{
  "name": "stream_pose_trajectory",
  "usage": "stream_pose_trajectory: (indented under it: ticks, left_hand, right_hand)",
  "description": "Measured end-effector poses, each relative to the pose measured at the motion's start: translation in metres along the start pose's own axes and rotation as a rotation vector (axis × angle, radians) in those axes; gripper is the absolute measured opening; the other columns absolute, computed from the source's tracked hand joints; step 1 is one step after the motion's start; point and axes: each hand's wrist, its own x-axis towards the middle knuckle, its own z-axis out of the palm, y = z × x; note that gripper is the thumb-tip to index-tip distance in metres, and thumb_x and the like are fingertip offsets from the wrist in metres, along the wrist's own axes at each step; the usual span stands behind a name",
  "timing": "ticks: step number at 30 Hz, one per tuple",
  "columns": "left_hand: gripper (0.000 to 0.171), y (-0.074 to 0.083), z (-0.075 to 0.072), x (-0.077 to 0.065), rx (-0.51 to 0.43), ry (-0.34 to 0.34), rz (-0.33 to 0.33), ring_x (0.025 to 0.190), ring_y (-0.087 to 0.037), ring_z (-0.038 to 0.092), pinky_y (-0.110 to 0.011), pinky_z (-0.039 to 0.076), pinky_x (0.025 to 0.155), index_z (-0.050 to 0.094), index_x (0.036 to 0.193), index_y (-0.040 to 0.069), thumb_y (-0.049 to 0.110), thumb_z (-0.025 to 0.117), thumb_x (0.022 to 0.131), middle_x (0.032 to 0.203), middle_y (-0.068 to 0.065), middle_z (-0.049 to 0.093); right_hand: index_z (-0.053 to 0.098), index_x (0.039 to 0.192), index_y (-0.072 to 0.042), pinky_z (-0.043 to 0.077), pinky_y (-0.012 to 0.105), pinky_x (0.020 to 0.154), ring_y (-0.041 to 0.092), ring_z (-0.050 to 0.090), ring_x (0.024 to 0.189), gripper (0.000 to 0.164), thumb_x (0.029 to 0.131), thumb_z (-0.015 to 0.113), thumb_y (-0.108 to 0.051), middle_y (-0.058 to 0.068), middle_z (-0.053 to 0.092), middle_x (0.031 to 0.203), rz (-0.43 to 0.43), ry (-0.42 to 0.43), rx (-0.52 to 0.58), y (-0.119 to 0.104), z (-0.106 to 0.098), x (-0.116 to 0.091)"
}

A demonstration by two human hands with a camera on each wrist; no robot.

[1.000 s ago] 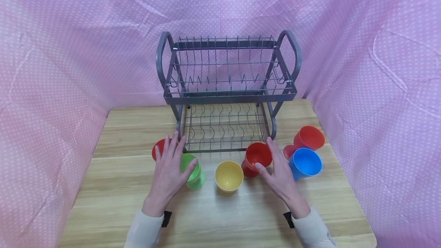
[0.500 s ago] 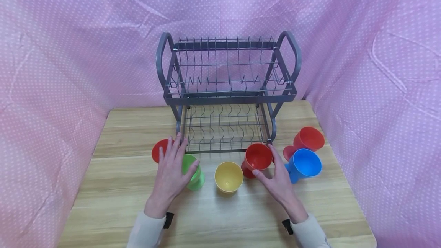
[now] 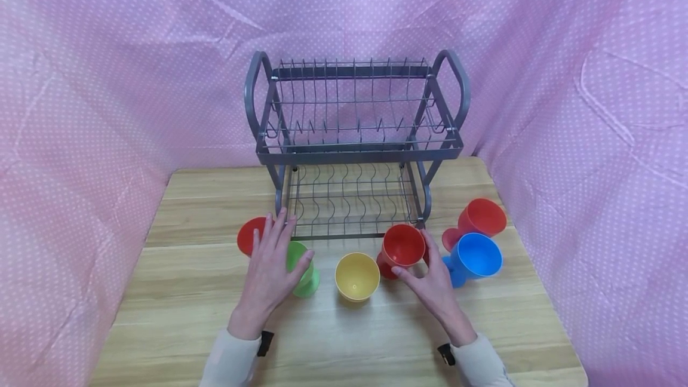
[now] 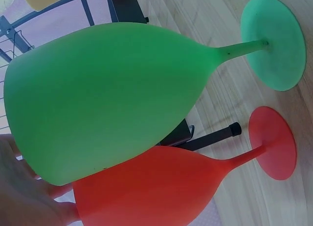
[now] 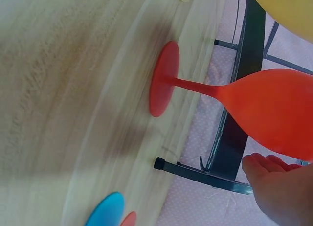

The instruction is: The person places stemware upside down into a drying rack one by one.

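Note:
In the head view my left hand [image 3: 271, 273] hovers with spread fingers over a green goblet [image 3: 297, 255], its thumb extended above the rim. Just beyond its fingers stands a red goblet [image 3: 249, 236], partly hidden. My right hand [image 3: 435, 291] is at the right side of another red goblet [image 3: 403, 245], thumb near the front of the bowl and fingers along its right side. From the right wrist view, fingers [image 5: 266, 167] lie close beside that upright red bowl [image 5: 279, 113]; contact is unclear. A yellow goblet [image 3: 357, 278] stands between the hands.
A dark two-tier dish rack [image 3: 359, 154] stands at the back of the wooden table [image 3: 177, 315]. To the right are a blue goblet [image 3: 478, 254] and a red goblet [image 3: 484, 217], close together. Pink dotted cloth [image 3: 107, 76] hangs around the table.
My right hand has drawn back slightly, its thumb and fingers coming closer around the red goblet. My left hand has shifted slightly right over the green goblet. The goblets stay in place.

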Motion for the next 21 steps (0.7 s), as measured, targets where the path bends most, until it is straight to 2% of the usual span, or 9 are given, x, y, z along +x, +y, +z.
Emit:
stream_pose_trajectory:
  ticks: [6,15,21]
  left_hand:
    - [0.076,0.0013,0.0010,-0.0007,-0.004,0.009,0.007,0.154,-0.046,0.022,-0.072,0.017,0.119,0.045,0.155,0.005,0.048,0.064,0.095,0.168,-0.015,0.029]
    - [0.076,0.0052,-0.0001,0.0008,-0.002,-0.009,-0.009,0.155,-0.043,0.020,-0.069,0.015,0.121,0.043,0.157,0.007,0.051,0.061,0.097,0.169,-0.014,0.029]
    - [0.076,0.0078,-0.0015,0.0020,-0.005,-0.007,0.000,0.156,-0.041,0.019,-0.067,0.016,0.122,0.043,0.157,0.008,0.050,0.061,0.096,0.169,-0.013,0.029]
  right_hand:
    - [0.027,0.161,-0.018,0.057,0.056,0.094,0.037,0.041,0.142,0.106,0.078,0.092,-0.024,0.008,0.043,0.156,0.017,-0.001,0.037,0.0028,0.0025,0.0008]
    - [0.032,0.157,-0.016,0.056,0.057,0.096,0.036,0.042,0.141,0.099,0.078,0.092,-0.022,0.008,0.045,0.154,0.011,-0.011,0.067,0.0026,0.0021,0.0014]
    - [0.035,0.156,-0.016,0.056,0.057,0.095,0.035,0.044,0.139,0.096,0.079,0.092,-0.023,0.007,0.047,0.153,-0.038,0.006,0.067,-0.0035,-0.0018,-0.0002]
